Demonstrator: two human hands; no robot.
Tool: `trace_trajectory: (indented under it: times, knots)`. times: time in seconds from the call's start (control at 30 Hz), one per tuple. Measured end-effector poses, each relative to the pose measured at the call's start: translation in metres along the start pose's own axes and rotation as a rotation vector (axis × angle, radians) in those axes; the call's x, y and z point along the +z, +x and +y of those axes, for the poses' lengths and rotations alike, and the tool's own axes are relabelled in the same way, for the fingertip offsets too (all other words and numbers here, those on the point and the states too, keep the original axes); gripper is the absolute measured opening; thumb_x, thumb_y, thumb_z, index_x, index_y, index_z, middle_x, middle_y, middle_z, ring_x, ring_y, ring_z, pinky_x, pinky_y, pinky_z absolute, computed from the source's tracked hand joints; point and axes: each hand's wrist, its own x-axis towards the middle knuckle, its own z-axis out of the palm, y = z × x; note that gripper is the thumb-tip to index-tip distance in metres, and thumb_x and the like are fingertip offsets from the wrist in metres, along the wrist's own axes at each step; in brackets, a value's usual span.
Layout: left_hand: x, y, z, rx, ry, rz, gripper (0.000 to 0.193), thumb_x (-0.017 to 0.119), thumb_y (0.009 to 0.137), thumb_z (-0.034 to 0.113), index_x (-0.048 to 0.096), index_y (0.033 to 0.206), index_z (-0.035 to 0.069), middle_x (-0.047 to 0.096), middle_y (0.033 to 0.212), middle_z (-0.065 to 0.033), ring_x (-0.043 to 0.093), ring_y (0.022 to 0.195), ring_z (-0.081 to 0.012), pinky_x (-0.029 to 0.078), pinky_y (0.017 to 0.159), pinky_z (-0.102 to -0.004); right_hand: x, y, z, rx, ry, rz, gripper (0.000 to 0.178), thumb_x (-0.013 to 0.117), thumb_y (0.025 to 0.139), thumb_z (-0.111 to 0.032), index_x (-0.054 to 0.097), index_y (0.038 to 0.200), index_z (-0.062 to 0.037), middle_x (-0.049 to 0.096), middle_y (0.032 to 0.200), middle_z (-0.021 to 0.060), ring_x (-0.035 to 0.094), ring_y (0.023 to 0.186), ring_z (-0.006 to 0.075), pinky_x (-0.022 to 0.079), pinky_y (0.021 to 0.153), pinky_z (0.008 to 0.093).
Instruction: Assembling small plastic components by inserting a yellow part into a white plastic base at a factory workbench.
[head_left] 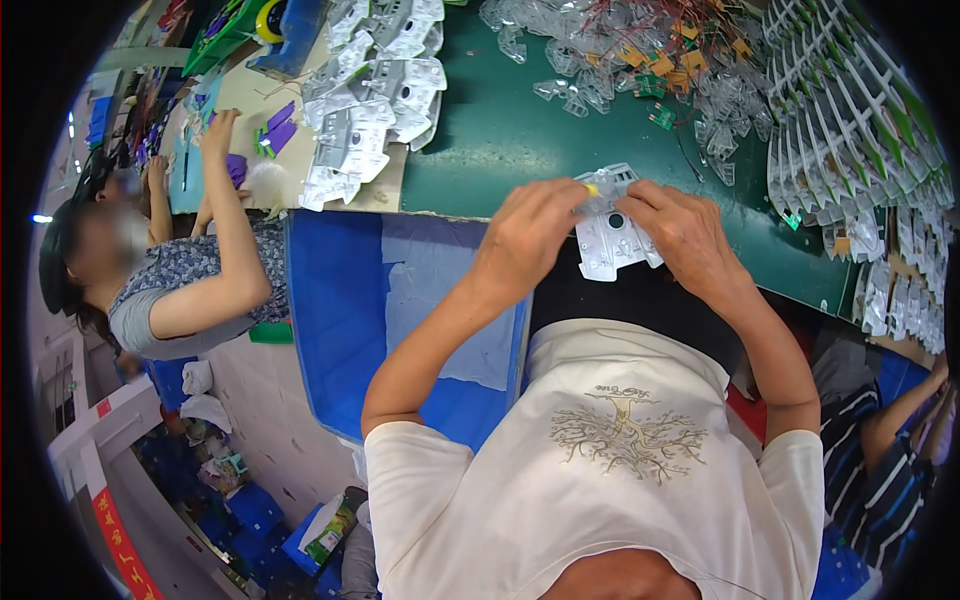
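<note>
A white-silver plastic housing part (608, 250) with a dark round hole is held up at the near edge of the green-topped table. My left hand (525, 235) is closed at its upper left side, the fingertips pinched. A small yellow piece (591, 190) shows at those fingertips; what it belongs to is hidden. My right hand (690, 235) grips the part's right edge between thumb and fingers. A clear plastic piece (612, 178) shows at the top of the part, between the two hands.
Stacked white-silver housings (365, 110) stand left on the table (480, 160). Clear plastic pieces (570, 60) and wired orange-yellow boards (680, 70) lie at the back. Long rows of housings (850, 120) fill the right. A blue bin (340, 320) sits below left. A co-worker (190, 270) works at left.
</note>
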Motion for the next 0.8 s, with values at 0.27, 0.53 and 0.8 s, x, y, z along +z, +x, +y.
trace_trajectory:
  times: [0.27,0.53,0.8]
  knots:
    - [0.015,0.01,-0.003,0.196,0.147,-0.106,0.024,0.069,0.078,0.001,0.069,0.102,-0.001,0.068,0.106,-0.0115,0.067,0.1,-0.0288,0.053,0.085,-0.0394,0.008,-0.003,0.005,-0.062,0.017,0.105,0.024,0.065,0.074,0.002,0.064,0.098,-0.0029,0.06,0.089,0.0073,0.065,0.075,0.0259,0.053,0.061,0.0386]
    - [0.026,0.005,-0.002,0.168,0.17,-0.071,0.024,0.075,0.077,0.005,0.071,0.1,0.001,0.07,0.099,-0.0095,0.067,0.1,-0.0278,0.052,0.085,-0.038,0.009,0.001,0.008,0.145,0.208,0.158,0.012,0.069,0.082,-0.003,0.062,0.092,-0.0031,0.061,0.087,0.0095,0.066,0.075,0.0307,0.051,0.06,0.0404]
    - [0.046,-0.008,-0.002,-0.037,-0.118,0.177,0.051,0.077,0.072,-0.008,0.065,0.12,0.002,0.072,0.098,-0.0095,0.065,0.091,-0.0283,0.051,0.08,-0.0381,-0.011,-0.012,0.001,0.194,0.19,0.096,0.022,0.077,0.08,-0.015,0.068,0.096,-0.0019,0.059,0.095,0.0105,0.065,0.082,0.0306,0.052,0.067,0.0408]
